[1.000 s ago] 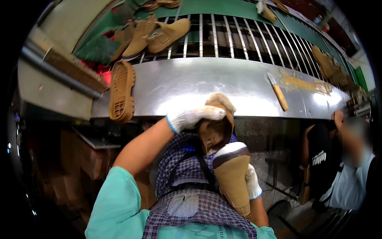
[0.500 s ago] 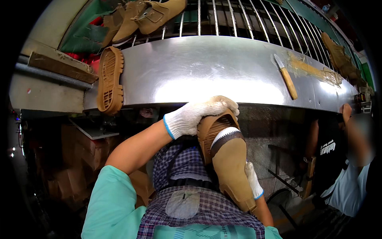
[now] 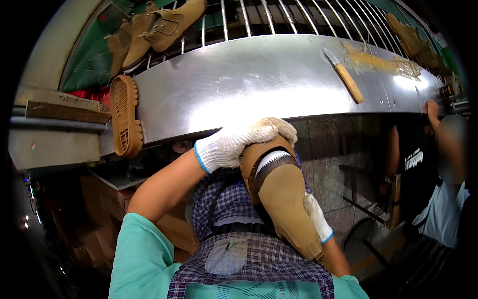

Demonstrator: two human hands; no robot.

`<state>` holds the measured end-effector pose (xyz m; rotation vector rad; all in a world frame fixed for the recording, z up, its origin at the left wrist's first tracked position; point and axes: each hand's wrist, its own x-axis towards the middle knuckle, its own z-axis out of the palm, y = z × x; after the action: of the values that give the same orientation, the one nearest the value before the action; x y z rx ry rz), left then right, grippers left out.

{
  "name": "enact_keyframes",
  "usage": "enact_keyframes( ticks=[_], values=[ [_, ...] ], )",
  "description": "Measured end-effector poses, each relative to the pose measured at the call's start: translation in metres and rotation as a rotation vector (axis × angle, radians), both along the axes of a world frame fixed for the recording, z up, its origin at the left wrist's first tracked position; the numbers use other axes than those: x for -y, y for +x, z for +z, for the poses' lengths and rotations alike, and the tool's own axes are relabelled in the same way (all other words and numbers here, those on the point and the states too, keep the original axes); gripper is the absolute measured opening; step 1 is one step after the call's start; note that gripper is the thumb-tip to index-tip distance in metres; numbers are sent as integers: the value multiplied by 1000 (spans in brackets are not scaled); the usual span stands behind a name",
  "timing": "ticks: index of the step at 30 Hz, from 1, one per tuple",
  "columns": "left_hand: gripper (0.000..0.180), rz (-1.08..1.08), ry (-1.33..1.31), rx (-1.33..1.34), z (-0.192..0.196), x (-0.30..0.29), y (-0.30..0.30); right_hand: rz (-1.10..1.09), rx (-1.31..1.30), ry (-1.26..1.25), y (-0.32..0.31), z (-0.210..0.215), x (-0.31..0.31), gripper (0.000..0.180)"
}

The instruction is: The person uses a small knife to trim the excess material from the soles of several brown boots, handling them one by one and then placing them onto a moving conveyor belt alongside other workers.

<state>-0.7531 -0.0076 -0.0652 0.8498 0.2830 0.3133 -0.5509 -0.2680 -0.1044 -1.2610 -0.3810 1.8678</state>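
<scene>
A tan suede boot upper (image 3: 285,199) is tilted over my lap, its toe pointing away from me. Its front edge has a dark zigzag border with a white strip along it. A brown rubber outsole (image 3: 251,162) sits against the upper's toe and left side. My left hand (image 3: 251,140), in a white knitted glove with blue cuff, curls over the sole's toe end and is closed on it. From the right, my gloved right hand (image 3: 317,214) grips the boot's side, with most fingers hidden beneath it.
Beyond my hands runs a metal bench (image 3: 229,84). On it lie a wooden-handled knife (image 3: 344,77) and, at the left end, another brown outsole (image 3: 124,117). Tan boots (image 3: 172,25) rest near metal bars (image 3: 244,17). A co-worker's arm (image 3: 440,129) shows at the right.
The sole's toe has come closer over the upper's toe, narrowing the gap between them. My view has shifted, so bench items appear further left. Both hands keep their hold.
</scene>
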Motion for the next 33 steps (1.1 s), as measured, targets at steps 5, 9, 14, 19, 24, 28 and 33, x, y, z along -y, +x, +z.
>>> enact_keyframes(
  ticks=[5, 9, 14, 19, 24, 28, 33],
  values=[
    [54, -1, 77, -74, 10, -3, 4, 33, 9, 10, -1, 1, 0, 75],
    [53, -4, 104, -87, 11, 3, 3, 31, 1, -14, 0, -5, 2, 73],
    [53, -7, 60, -94, 11, 8, 2, -39, -41, -29, -4, -12, 5, 68],
    [52, -33, 37, -140, 12, 9, 5, -170, -130, -147, -6, -23, 12, 59],
    [49, -50, 47, -122, 10, 7, 8, -110, -167, -201, -3, -28, 13, 65],
    [50, -70, 31, -162, 13, 8, 10, -177, -146, -180, -8, -22, 5, 60],
    [51, -88, 47, -156, 7, 8, 14, -262, -124, -187, -15, -13, 3, 61]
  ],
)
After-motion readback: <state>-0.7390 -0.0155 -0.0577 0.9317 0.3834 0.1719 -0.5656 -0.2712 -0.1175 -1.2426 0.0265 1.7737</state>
